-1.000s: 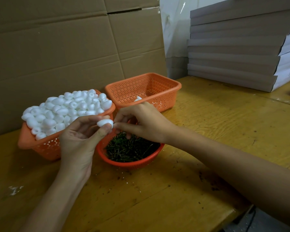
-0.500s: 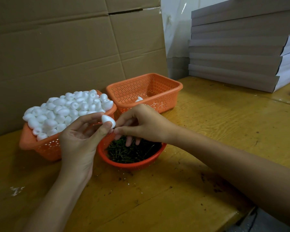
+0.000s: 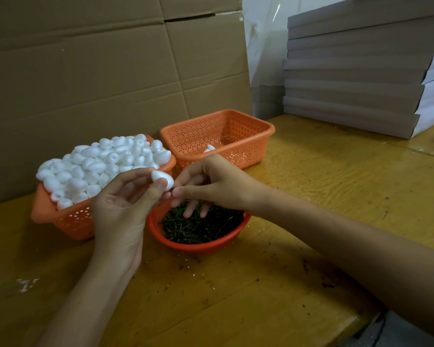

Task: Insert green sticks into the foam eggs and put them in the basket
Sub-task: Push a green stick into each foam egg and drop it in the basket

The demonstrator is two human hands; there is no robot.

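Inserting: left hand (image 3: 120,209) grips egg (image 3: 162,180); right hand (image 3: 211,184) pinches stick (image 3: 173,188) (barely visible) at its tip. Next move likely needs a straight push.

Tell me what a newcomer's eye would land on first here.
The heap of foam eggs piled above its orange basket at the left stands out first. At centre, the left hand holds one egg, the right hand touching its lower end, above a red bowl of green sticks. Behind, a second basket shows a lone egg.
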